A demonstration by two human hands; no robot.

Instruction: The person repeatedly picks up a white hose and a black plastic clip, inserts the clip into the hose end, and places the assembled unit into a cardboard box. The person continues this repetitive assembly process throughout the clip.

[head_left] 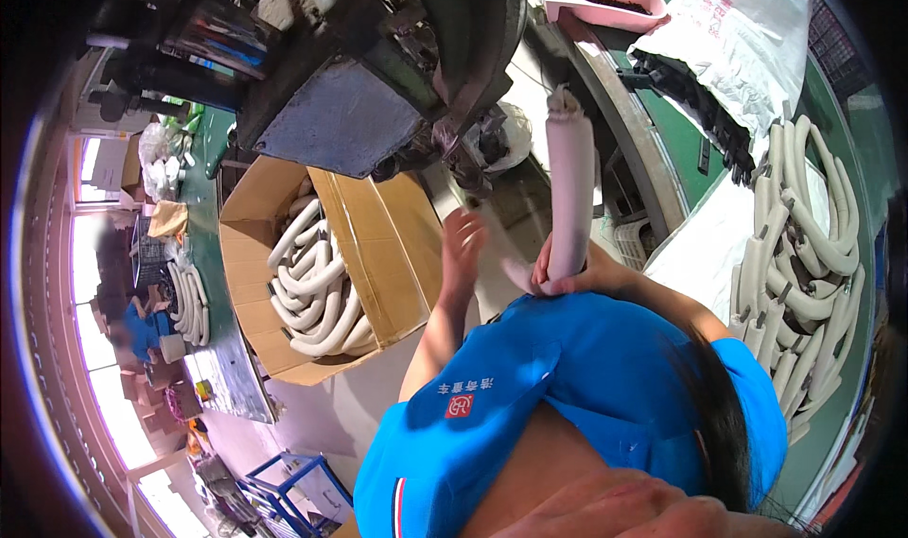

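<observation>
Right hand (577, 278) grips lower end of pale foam tube (570, 193), held upright below dark press machine (378, 75). Left hand (462, 245) open, fingers spread, empty — near cardboard box (378, 254) of finished tubes. Step, by my reading: feeding tube into machine — next move calls for steady aim at opening.

This is a factory workshop: a heavy dark press machine (369, 75) stands over an open cardboard box (378, 245) of curved pale tubes (312, 292), with more tubes stacked (804, 264) right of the machine.
</observation>
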